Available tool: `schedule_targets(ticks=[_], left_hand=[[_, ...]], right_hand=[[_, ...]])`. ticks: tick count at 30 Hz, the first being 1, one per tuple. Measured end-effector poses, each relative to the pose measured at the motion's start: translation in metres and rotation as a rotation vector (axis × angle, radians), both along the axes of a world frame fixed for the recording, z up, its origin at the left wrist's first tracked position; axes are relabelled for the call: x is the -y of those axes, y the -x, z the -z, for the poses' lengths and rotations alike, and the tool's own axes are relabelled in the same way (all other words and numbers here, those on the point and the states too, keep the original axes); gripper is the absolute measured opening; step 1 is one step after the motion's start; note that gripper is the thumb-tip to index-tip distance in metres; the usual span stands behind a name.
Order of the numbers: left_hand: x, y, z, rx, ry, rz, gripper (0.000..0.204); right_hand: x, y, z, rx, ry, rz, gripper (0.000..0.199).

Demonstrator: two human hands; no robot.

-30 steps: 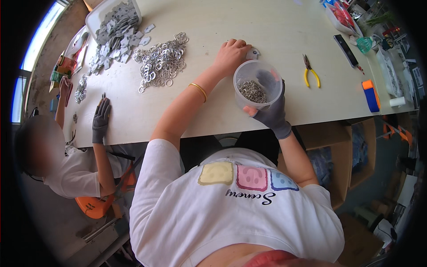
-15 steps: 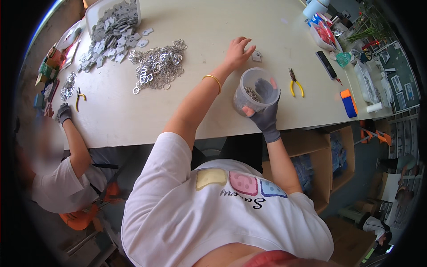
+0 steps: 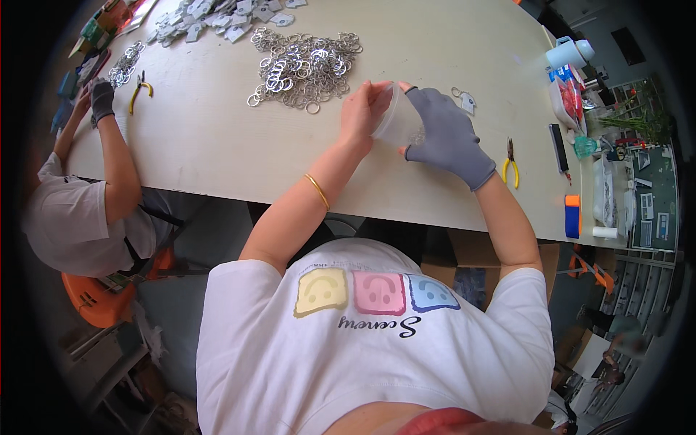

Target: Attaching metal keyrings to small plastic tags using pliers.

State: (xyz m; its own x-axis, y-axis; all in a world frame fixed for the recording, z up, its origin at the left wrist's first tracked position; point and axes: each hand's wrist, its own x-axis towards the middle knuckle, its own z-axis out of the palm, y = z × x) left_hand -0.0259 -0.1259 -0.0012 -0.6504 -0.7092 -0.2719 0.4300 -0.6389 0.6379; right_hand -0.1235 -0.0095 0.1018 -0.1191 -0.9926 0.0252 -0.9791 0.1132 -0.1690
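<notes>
A clear plastic tub (image 3: 395,129) is tipped on its side just above the table, its mouth toward the left. My right hand (image 3: 451,138), in a grey glove with bare fingertips, wraps round its base and side. At the rim is my bare left hand (image 3: 365,114), its fingers curled against the tub's mouth and partly hidden by it. Small metal bits show faintly through the tub wall. Left of and beyond my hands lies a heap of silver split rings (image 3: 304,70). Past my right hand rests a ring with a light tag (image 3: 467,103).
Yellow-handled pliers (image 3: 511,165) lie to the right, near a black bar-shaped object (image 3: 560,147) and an orange-and-blue block (image 3: 573,216). Grey tags (image 3: 210,18) are heaped at the far left. On the left, a co-worker's gloved hand (image 3: 102,98) is near other pliers (image 3: 139,93).
The tub has gone from upright to tipped leftward. My left hand has come back from the tag to the tub's rim. The view has shifted too.
</notes>
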Motion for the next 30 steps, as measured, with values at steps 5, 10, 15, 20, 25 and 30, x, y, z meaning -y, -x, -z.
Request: schedule_targets(ticks=[5, 10, 15, 20, 25, 30], left_hand=[[-0.003, -0.001, -0.002, 0.001, 0.029, -0.115, 0.041], [-0.005, -0.003, -0.004, -0.087, -0.166, -0.149, 0.039], [-0.002, 0.003, 0.012, -0.167, -0.260, -0.114, 0.036], [0.003, 0.004, 0.012, -0.128, -0.288, -0.172, 0.037], [0.002, -0.001, 0.009, -0.170, -0.149, -0.218, 0.039], [0.003, -0.003, 0.005, -0.217, -0.265, -0.254, 0.039]], right_hand=[[0.019, -0.008, -0.023, -0.166, -0.068, -0.072, 0.093], [0.033, -0.019, -0.044, -0.261, -0.219, -0.072, 0.091], [0.043, -0.024, -0.053, -0.336, -0.324, -0.078, 0.089], [0.041, -0.023, -0.047, -0.353, -0.273, -0.077, 0.090], [0.032, -0.018, -0.039, -0.289, -0.197, -0.099, 0.091], [0.013, -0.012, -0.025, -0.101, -0.098, 0.001, 0.096]])
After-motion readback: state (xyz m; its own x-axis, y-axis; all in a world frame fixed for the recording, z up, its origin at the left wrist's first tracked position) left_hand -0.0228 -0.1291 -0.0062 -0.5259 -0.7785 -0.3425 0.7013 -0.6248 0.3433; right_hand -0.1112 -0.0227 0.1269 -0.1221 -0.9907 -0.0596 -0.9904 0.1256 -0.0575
